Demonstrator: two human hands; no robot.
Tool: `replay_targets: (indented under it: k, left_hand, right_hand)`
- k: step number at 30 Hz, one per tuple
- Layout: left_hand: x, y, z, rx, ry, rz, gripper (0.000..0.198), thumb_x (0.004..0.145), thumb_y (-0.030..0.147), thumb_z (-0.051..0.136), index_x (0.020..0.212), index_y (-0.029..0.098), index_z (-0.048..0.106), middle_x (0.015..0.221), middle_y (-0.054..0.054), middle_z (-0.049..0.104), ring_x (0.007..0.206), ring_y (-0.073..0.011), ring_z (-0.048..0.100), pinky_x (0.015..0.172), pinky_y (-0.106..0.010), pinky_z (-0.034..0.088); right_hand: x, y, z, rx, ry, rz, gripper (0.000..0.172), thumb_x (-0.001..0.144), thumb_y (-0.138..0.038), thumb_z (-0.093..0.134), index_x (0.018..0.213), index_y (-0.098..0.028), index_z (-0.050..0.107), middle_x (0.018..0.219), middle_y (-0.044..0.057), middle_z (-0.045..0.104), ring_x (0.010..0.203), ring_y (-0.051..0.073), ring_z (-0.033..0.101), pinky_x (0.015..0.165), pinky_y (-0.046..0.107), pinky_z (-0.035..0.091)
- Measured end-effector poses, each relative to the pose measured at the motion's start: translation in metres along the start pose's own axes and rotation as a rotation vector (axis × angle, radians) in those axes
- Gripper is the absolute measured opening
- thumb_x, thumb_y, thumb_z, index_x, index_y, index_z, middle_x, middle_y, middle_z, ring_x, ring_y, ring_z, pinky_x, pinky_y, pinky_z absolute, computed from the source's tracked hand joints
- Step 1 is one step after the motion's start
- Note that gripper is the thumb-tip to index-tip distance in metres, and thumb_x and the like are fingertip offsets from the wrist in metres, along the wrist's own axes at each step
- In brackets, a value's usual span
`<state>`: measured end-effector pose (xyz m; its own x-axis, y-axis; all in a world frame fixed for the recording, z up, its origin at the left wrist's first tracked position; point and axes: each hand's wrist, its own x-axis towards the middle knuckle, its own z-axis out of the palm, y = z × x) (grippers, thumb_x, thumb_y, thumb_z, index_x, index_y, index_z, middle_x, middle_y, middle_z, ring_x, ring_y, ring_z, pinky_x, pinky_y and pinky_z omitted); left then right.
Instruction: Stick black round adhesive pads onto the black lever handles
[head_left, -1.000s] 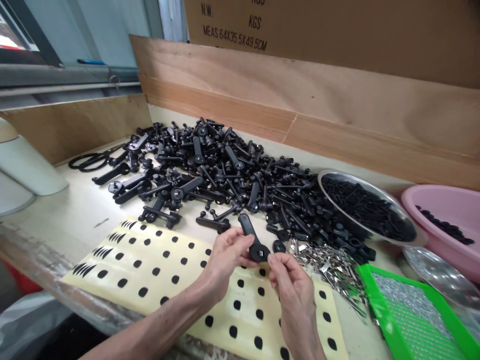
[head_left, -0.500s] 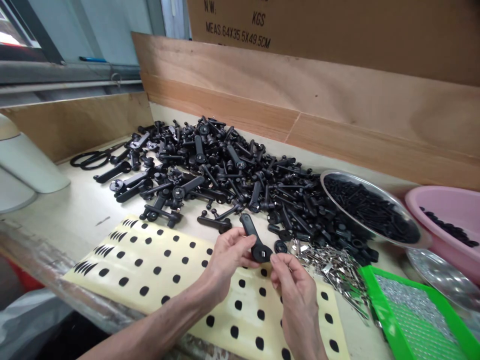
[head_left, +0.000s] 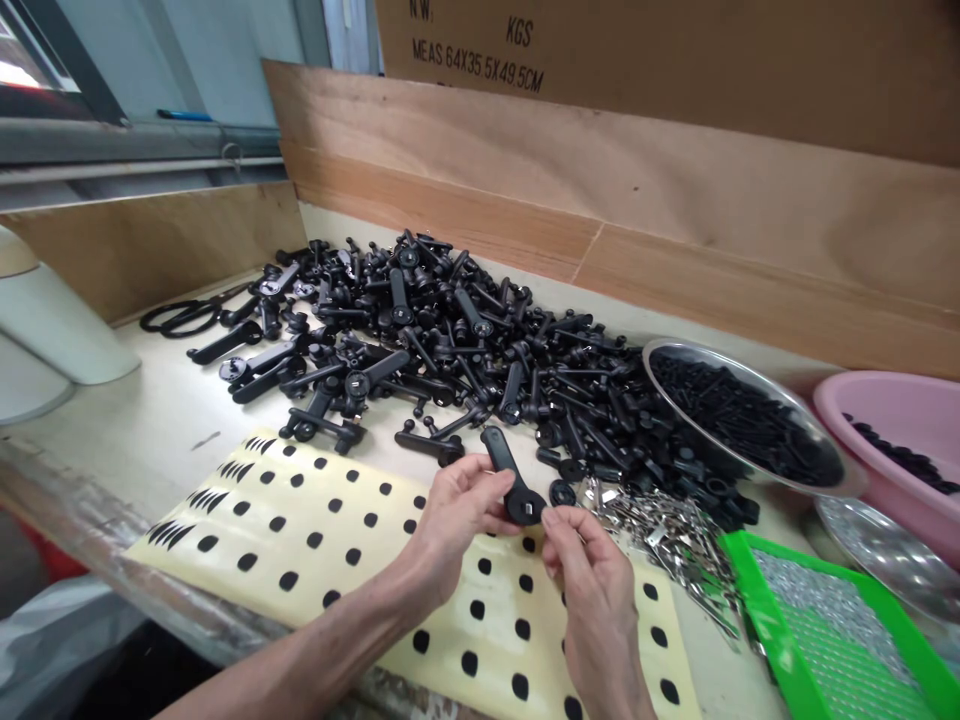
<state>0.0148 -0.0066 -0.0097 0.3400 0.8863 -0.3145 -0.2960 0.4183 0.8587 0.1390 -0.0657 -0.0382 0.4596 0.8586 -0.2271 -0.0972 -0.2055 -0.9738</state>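
My left hand [head_left: 456,515] is closed on a black plastic handle [head_left: 511,475], pinching it near its round head. My right hand [head_left: 589,575] is pinched at the head of that same handle, fingertips together on something too small to make out. Both hands hover over a cream sticker sheet [head_left: 315,530] printed with black dots. A big heap of the same black handles [head_left: 465,350] lies on the bench just behind the hands.
A steel bowl of black screws [head_left: 742,415] and a pink basin [head_left: 900,440] stand at right. Small metal clips [head_left: 667,535] lie beside a green tray [head_left: 832,630]. Black scissors [head_left: 184,315] rest at far left. Wooden boards wall the bench.
Almost nothing has moved. My right fingertips have shifted slightly at the handle's head; the left hand keeps its grip.
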Motion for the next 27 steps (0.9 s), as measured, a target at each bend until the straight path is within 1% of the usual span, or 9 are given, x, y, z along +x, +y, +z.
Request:
replay_targets:
  k: [8, 11, 14, 21, 27]
  left_hand:
    - [-0.0025, 0.0012, -0.0008, -0.02, -0.048, 0.022, 0.026, 0.084, 0.037, 0.064, 0.094, 0.014, 0.065, 0.087, -0.008, 0.071, 0.077, -0.018, 0.066, 0.073, -0.032, 0.054]
    - [-0.0023, 0.0009, -0.001, -0.015, -0.076, 0.031, 0.025, 0.08, 0.032, 0.068, 0.098, 0.015, 0.066, 0.094, -0.008, 0.07, 0.083, -0.0188, 0.066, 0.074, -0.032, 0.054]
    - [-0.001, 0.0011, -0.0005, -0.017, -0.077, 0.019, 0.025, 0.077, 0.025, 0.072, 0.099, 0.015, 0.066, 0.099, -0.009, 0.07, 0.085, -0.019, 0.066, 0.074, -0.031, 0.054]
    - [0.0004, 0.0029, 0.0017, -0.018, -0.049, -0.004, 0.02, 0.076, 0.02, 0.07, 0.095, 0.014, 0.065, 0.094, -0.009, 0.071, 0.081, -0.019, 0.067, 0.072, -0.031, 0.054]
    - [-0.0031, 0.0008, 0.0024, 0.002, -0.053, 0.04, 0.022, 0.076, 0.02, 0.069, 0.097, 0.014, 0.064, 0.093, -0.009, 0.071, 0.08, -0.0176, 0.066, 0.072, -0.029, 0.053]
  right_hand:
    - [0.0006, -0.0012, -0.0002, -0.067, -0.002, -0.068, 0.032, 0.081, -0.05, 0.065, 0.072, -0.02, 0.056, 0.06, -0.005, 0.045, 0.058, 0.012, 0.038, 0.054, 0.023, 0.032]
    - [0.0009, -0.0016, -0.0004, -0.091, -0.006, -0.106, 0.033, 0.082, -0.05, 0.063, 0.071, -0.02, 0.055, 0.06, -0.005, 0.045, 0.058, 0.011, 0.037, 0.053, 0.023, 0.031]
    - [0.0012, -0.0016, -0.001, -0.117, -0.003, -0.113, 0.032, 0.083, -0.05, 0.063, 0.072, -0.02, 0.056, 0.06, -0.005, 0.045, 0.057, 0.012, 0.037, 0.052, 0.024, 0.03]
    - [0.0014, -0.0018, -0.0013, -0.155, 0.007, -0.135, 0.033, 0.082, -0.052, 0.063, 0.072, -0.021, 0.055, 0.059, -0.005, 0.046, 0.055, 0.012, 0.038, 0.051, 0.024, 0.031]
    - [0.0005, -0.0043, -0.0007, -0.219, 0.034, -0.168, 0.035, 0.081, -0.054, 0.061, 0.072, -0.021, 0.055, 0.06, -0.004, 0.049, 0.055, 0.013, 0.041, 0.05, 0.024, 0.032]
